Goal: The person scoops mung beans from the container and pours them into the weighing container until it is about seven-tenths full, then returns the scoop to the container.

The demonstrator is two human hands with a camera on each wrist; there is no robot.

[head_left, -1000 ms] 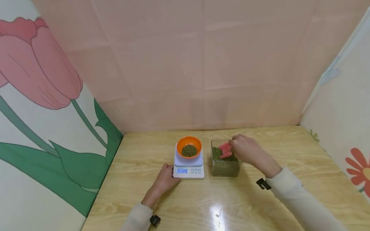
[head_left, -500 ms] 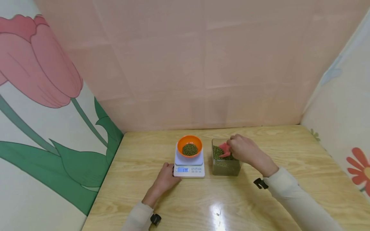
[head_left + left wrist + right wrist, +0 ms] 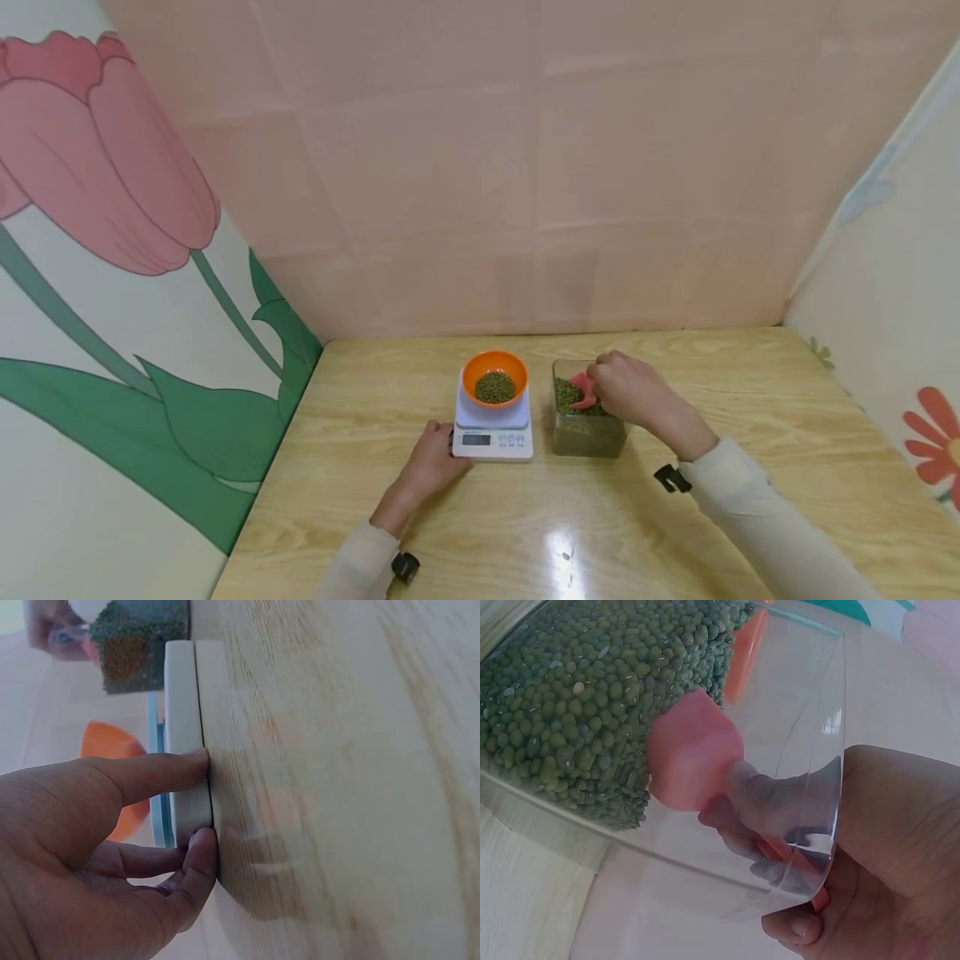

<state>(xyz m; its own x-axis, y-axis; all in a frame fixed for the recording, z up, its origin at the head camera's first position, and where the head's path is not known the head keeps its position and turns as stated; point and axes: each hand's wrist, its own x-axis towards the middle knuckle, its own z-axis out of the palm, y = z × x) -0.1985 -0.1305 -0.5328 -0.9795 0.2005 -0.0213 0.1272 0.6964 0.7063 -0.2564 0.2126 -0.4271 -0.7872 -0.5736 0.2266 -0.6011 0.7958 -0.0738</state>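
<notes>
Pink scoop (image 3: 694, 754) sits in clear container (image 3: 588, 440), scooping end pointing left into green beans (image 3: 562, 712), long axis slanting up to right hand (image 3: 637, 393), which reaches over the right rim, fingers curled round the handle, while left hand (image 3: 431, 462) pinches scale (image 3: 493, 419) at its left edge.

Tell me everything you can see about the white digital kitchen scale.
The white digital kitchen scale lies flat on the wood-grain table. It is rectangular and looks plastic. Its raised, bluish-white platform bears a round orange bowl of small green beans. Along the near side are a grey display, its reading unclear, and, right of that, a row of buttons. The person's left hand pinches its near left corner.
</notes>
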